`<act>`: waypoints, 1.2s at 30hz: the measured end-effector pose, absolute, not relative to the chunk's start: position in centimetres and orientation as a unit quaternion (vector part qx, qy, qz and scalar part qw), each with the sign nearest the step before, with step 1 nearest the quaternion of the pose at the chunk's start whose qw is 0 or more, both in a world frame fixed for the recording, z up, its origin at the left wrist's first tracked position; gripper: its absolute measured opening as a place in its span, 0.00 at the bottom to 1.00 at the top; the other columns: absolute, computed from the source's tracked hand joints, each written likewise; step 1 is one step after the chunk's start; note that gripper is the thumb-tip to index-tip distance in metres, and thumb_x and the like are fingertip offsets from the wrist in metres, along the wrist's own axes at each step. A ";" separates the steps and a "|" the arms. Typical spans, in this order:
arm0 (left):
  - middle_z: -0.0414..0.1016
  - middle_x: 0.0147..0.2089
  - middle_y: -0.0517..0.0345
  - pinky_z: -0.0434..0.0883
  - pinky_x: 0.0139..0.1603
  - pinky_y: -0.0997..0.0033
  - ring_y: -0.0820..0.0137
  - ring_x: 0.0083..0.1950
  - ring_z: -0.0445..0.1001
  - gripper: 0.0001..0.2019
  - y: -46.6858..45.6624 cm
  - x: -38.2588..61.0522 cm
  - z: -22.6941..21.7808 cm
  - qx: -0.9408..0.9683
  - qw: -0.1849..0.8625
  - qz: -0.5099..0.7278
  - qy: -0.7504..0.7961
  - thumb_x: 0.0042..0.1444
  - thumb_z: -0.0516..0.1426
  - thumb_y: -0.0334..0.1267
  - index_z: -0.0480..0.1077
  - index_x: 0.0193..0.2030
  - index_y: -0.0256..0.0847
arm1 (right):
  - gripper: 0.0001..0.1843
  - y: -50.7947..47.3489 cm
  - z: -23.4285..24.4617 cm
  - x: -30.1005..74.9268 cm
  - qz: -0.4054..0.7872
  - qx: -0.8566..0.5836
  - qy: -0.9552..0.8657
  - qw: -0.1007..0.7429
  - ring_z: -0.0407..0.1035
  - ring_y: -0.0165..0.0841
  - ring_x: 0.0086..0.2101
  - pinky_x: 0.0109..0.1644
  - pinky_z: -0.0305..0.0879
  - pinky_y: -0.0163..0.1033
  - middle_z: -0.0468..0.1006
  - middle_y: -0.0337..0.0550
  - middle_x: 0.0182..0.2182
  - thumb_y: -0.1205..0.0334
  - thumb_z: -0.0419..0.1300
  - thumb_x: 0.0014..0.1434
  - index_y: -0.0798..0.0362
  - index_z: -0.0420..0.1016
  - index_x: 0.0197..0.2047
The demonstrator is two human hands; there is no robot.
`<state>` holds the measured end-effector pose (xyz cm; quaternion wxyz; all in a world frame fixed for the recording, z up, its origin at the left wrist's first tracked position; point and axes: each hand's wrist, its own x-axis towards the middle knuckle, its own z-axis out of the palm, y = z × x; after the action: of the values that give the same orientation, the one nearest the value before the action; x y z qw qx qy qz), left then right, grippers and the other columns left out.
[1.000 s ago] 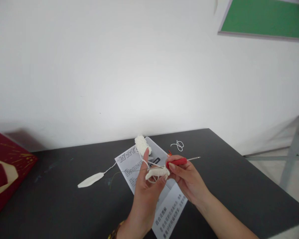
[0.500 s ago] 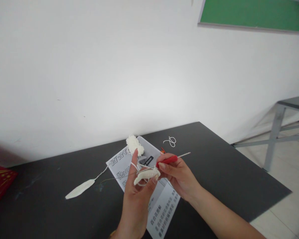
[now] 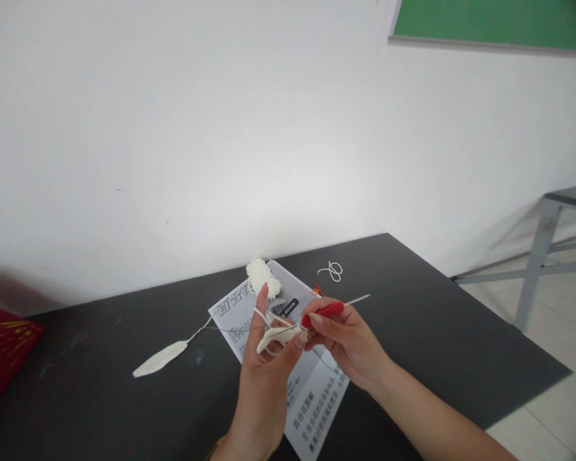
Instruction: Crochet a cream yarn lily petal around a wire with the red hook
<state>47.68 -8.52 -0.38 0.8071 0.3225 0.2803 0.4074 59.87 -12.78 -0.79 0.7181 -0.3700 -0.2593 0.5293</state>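
Observation:
My left hand (image 3: 264, 378) pinches a small white crocheted piece (image 3: 276, 337) between thumb and fingers, its index finger raised with white yarn looped round it. In my right hand (image 3: 343, 336) is a crochet hook (image 3: 324, 314) with a red handle, gripped at the edge of the piece. One metal end points up and to the right; the end at the stitches is mostly hidden by fingers. A thin wire (image 3: 326, 362) sticks out beside the work. Beyond the raised finger lies a ball of white yarn (image 3: 262, 275).
Printed sheets (image 3: 312, 416) lie under the hands on the black table (image 3: 413, 326). A finished-looking white leaf-shaped piece (image 3: 160, 359) rests at left, near a red item (image 3: 9, 346). A yarn scrap (image 3: 335, 271) and a small orange-red object (image 3: 317, 289) lie behind. A white wall (image 3: 221, 160) borders the table.
The whole view has shifted slightly. My right hand's fingers and the hook's handle have come a little closer to the crocheted piece, which has tilted slightly in my left hand.

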 end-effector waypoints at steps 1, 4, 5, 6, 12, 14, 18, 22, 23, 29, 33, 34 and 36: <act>0.71 0.33 0.64 0.68 0.40 0.78 0.78 0.34 0.70 0.40 -8.5 47.6 -0.3 0.324 0.806 0.409 0.280 0.47 0.65 0.31 0.54 0.65 0.59 | 0.06 -12.8 -0.7 59.9 0.528 -0.369 -0.259 0.720 0.71 0.26 0.24 0.29 0.71 0.32 0.77 0.37 0.25 0.62 0.68 0.50 0.55 0.79 0.32; 0.69 0.31 0.67 0.67 0.38 0.79 0.79 0.32 0.68 0.41 -8.5 47.5 0.1 0.329 0.804 0.414 0.273 0.47 0.65 0.30 0.52 0.65 0.62 | 0.07 -12.9 -0.5 60.2 0.516 -0.372 -0.247 0.731 0.68 0.25 0.23 0.27 0.71 0.31 0.75 0.37 0.25 0.60 0.67 0.51 0.55 0.79 0.32; 0.69 0.31 0.68 0.67 0.38 0.79 0.79 0.31 0.68 0.42 -8.5 47.4 0.2 0.333 0.802 0.414 0.274 0.47 0.65 0.30 0.51 0.65 0.63 | 0.07 -12.9 -0.4 60.4 0.511 -0.374 -0.241 0.735 0.68 0.25 0.23 0.27 0.71 0.31 0.75 0.36 0.25 0.60 0.67 0.51 0.55 0.79 0.32; 0.68 0.30 0.68 0.67 0.38 0.79 0.79 0.31 0.68 0.42 -8.5 47.3 0.4 0.337 0.799 0.413 0.276 0.47 0.65 0.30 0.51 0.65 0.65 | 0.08 -13.0 -0.4 60.5 0.508 -0.375 -0.237 0.739 0.67 0.24 0.22 0.26 0.71 0.31 0.74 0.36 0.24 0.59 0.67 0.52 0.55 0.79 0.32; 0.67 0.29 0.69 0.66 0.36 0.79 0.79 0.30 0.67 0.42 -8.3 47.1 0.7 0.347 0.791 0.423 0.275 0.49 0.64 0.29 0.50 0.65 0.66 | 0.07 -13.0 -0.2 61.4 0.479 -0.376 -0.242 0.755 0.64 0.25 0.21 0.23 0.70 0.30 0.72 0.36 0.21 0.60 0.64 0.55 0.56 0.78 0.32; 0.67 0.28 0.69 0.66 0.36 0.79 0.79 0.30 0.68 0.43 -8.3 47.1 0.8 0.347 0.789 0.423 0.280 0.49 0.64 0.29 0.49 0.65 0.66 | 0.07 -13.0 -0.1 61.5 0.467 -0.384 -0.241 0.759 0.64 0.24 0.20 0.22 0.69 0.30 0.72 0.36 0.20 0.61 0.64 0.55 0.56 0.77 0.31; 0.68 0.28 0.69 0.66 0.34 0.80 0.79 0.29 0.68 0.45 -8.3 47.2 0.9 0.350 0.779 0.431 0.289 0.47 0.65 0.29 0.48 0.66 0.65 | 0.07 -13.1 0.1 61.6 0.436 -0.404 -0.236 0.769 0.62 0.24 0.18 0.19 0.68 0.30 0.71 0.35 0.19 0.61 0.65 0.53 0.56 0.77 0.29; 0.68 0.27 0.69 0.65 0.34 0.80 0.79 0.29 0.68 0.46 -8.2 47.2 1.1 0.360 0.777 0.427 0.288 0.46 0.65 0.29 0.47 0.66 0.66 | 0.07 -13.4 -0.1 61.6 0.373 -0.438 -0.276 0.770 0.62 0.25 0.16 0.19 0.66 0.32 0.70 0.35 0.17 0.61 0.64 0.54 0.55 0.77 0.28; 0.68 0.27 0.69 0.66 0.34 0.79 0.79 0.28 0.67 0.46 -8.1 47.2 1.1 0.361 0.776 0.429 0.289 0.46 0.65 0.29 0.47 0.66 0.66 | 0.06 -13.5 -0.2 61.6 0.347 -0.447 -0.293 0.771 0.63 0.26 0.17 0.19 0.65 0.33 0.71 0.36 0.18 0.62 0.64 0.55 0.54 0.77 0.29; 0.68 0.27 0.69 0.66 0.35 0.78 0.79 0.29 0.67 0.47 -7.9 47.2 1.0 0.362 0.773 0.431 0.292 0.46 0.65 0.29 0.45 0.66 0.66 | 0.03 -14.0 -0.3 61.4 0.240 -0.459 -0.358 0.777 0.67 0.30 0.21 0.24 0.65 0.37 0.76 0.40 0.25 0.63 0.63 0.56 0.51 0.79 0.33; 0.68 0.27 0.69 0.65 0.33 0.78 0.78 0.28 0.67 0.50 -8.1 47.1 1.0 0.380 0.792 0.398 0.265 0.45 0.66 0.30 0.40 0.67 0.65 | 0.09 -13.5 -0.5 60.7 0.320 -0.473 -0.352 0.742 0.73 0.34 0.27 0.33 0.71 0.41 0.80 0.42 0.26 0.58 0.62 0.57 0.51 0.78 0.41; 0.69 0.26 0.69 0.65 0.33 0.77 0.77 0.28 0.67 0.51 -8.2 47.0 0.9 0.386 0.799 0.381 0.259 0.45 0.66 0.30 0.39 0.67 0.64 | 0.10 -13.3 -0.6 60.5 0.355 -0.472 -0.342 0.731 0.75 0.35 0.30 0.37 0.71 0.43 0.81 0.43 0.27 0.56 0.61 0.58 0.51 0.77 0.42; 0.70 0.26 0.68 0.65 0.32 0.77 0.77 0.28 0.67 0.52 -8.4 47.0 0.9 0.397 0.809 0.347 0.259 0.45 0.66 0.31 0.39 0.68 0.62 | 0.12 -13.0 -0.8 60.3 0.413 -0.463 -0.319 0.716 0.76 0.37 0.33 0.42 0.70 0.45 0.82 0.45 0.30 0.54 0.59 0.59 0.52 0.76 0.40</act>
<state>47.02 -8.40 0.92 0.8094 0.3971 0.2589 0.3466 60.27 -12.99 -0.82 0.7163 -0.4626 -0.3195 0.4135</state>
